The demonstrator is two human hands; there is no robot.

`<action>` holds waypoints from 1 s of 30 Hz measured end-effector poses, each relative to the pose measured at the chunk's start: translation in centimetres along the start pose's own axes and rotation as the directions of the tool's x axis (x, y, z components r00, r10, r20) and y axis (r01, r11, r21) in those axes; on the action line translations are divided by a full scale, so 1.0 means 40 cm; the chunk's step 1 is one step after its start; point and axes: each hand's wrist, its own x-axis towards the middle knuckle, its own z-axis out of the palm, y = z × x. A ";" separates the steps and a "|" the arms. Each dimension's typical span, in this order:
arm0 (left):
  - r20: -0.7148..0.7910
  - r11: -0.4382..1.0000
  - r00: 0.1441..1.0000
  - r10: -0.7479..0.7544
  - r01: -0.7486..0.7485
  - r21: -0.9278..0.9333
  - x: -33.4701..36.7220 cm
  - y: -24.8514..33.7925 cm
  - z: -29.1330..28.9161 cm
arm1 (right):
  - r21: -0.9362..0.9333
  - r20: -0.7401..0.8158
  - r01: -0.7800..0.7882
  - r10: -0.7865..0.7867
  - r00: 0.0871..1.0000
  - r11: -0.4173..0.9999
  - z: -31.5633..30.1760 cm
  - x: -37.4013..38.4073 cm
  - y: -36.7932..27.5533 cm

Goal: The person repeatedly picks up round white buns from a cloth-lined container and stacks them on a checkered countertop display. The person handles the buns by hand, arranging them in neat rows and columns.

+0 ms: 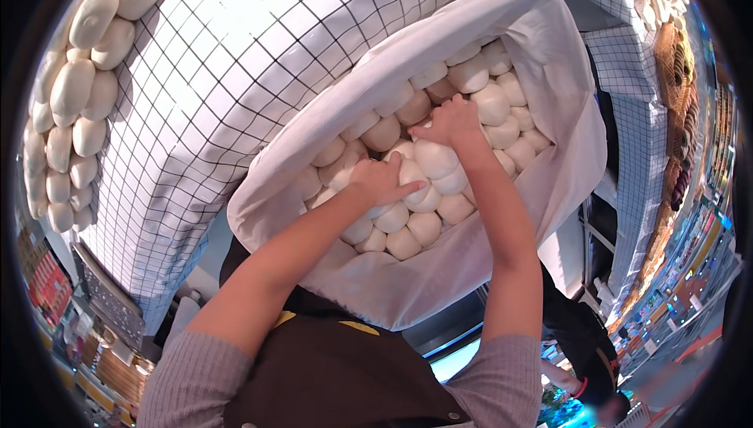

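A large container lined with white cloth lies before me, heaped with pale, rounded bun-like pieces. My left hand rests on the heap left of its middle, its thumb stretched out to the right and its fingers reaching down among the pieces. Farther in and to the right, my right hand lies across the heap, fingers spread over the pieces and thumb apart. Both hands touch the pieces, and neither has one lifted clear. Some fingertips are hidden between them.
A table with a white, black-checked cloth borders the container on the far and left sides. Longer white pieces are piled at far left. Another checked stand with brown goods is at right. Another person is at lower right.
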 end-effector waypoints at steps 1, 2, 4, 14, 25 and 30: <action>-0.002 0.999 1.000 -0.029 0.029 0.025 0.006 0.006 0.002 | -0.002 -0.026 -0.012 0.012 1.000 1.000 0.007 0.007 -0.003; -0.003 0.997 0.998 -0.057 0.058 0.052 0.010 0.013 0.004 | -0.002 -0.052 -0.025 0.025 0.998 1.000 0.019 0.015 -0.006; 0.004 0.993 0.996 -0.093 0.093 0.067 0.014 0.017 0.012 | -0.025 -0.161 -0.014 0.010 0.987 1.000 0.057 0.013 -0.006; -0.093 0.991 0.989 0.118 -0.110 0.078 0.007 -0.030 0.029 | -0.023 -0.208 -0.021 0.016 0.978 1.000 0.082 0.072 0.030; -0.067 0.990 0.995 0.073 -0.064 0.127 -0.023 0.012 0.056 | -0.017 -0.324 0.123 -0.122 0.938 0.992 0.078 0.002 0.038; 0.009 0.999 0.999 0.045 -0.046 0.009 -0.042 0.020 0.041 | 0.138 -0.233 0.064 -0.031 0.972 0.988 0.035 -0.072 0.033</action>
